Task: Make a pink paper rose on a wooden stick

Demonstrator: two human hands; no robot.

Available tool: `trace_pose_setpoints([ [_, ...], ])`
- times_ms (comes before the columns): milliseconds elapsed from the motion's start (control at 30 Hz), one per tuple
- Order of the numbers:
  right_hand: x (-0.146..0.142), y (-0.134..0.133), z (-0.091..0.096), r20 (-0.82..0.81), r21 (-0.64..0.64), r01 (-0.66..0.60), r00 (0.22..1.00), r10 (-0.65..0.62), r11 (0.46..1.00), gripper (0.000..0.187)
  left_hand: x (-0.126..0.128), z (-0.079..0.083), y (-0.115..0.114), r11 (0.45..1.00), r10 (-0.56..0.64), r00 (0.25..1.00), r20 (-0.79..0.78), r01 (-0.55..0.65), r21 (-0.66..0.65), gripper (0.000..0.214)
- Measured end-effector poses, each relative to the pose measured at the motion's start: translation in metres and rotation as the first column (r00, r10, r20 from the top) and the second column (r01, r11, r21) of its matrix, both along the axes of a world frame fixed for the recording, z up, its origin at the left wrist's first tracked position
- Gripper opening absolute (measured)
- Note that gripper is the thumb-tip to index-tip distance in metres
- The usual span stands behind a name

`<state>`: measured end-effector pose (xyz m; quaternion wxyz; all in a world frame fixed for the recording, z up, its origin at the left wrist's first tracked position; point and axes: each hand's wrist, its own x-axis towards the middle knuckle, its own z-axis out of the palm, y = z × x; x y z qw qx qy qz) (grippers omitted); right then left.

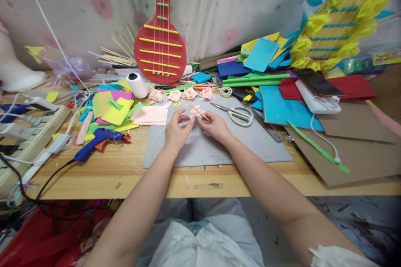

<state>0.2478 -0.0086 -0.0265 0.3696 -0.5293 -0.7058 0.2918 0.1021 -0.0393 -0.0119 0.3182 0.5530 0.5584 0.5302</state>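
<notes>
My right hand [216,126] pinches a thin wooden stick [198,110] that slants up to the left over the cutting mat. Beneath the stick, between my hands, lie pale pink crepe-paper petals [196,112]; whether they are joined to it I cannot tell. My left hand [179,128] is curved beside them, thumb and fingers apart, with nothing visible in its grasp. Just beyond, several pink paper flowers [189,92] sit in a row. To the right, scissors [239,114] rest on the grey cutting mat [203,150].
Pink paper sheets [150,115] lie left of the mat, near a blue glue gun [99,142] and a power strip [34,142]. A thread cone [137,85] and red paper lute [160,54] stand behind. Cardboard [344,154] and a white device [318,98] occupy the right.
</notes>
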Motion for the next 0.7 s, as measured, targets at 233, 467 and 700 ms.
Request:
trace_pose_setpoints([
  [233, 0.000, -0.008, 0.007, 0.200, 0.064, -0.093, 0.977, 0.079, 0.994, 0.011, 0.001, -0.003, 0.005, 0.967, 0.078, 0.961, 0.266, -0.008, -0.254, 0.045],
  [467, -0.003, -0.012, 0.013, 0.254, 0.070, -0.087, 0.965, 0.067, 0.994, 0.013, 0.007, 0.008, 0.001, 0.967, 0.117, 0.926, 0.358, -0.025, -0.252, 0.046],
  [700, -0.002, -0.012, 0.014, 0.262, 0.067, -0.089, 0.963, 0.069, 0.994, 0.017, 0.006, 0.007, 0.002, 0.959, 0.129, 0.870, 0.476, 0.013, -0.285, 0.045],
])
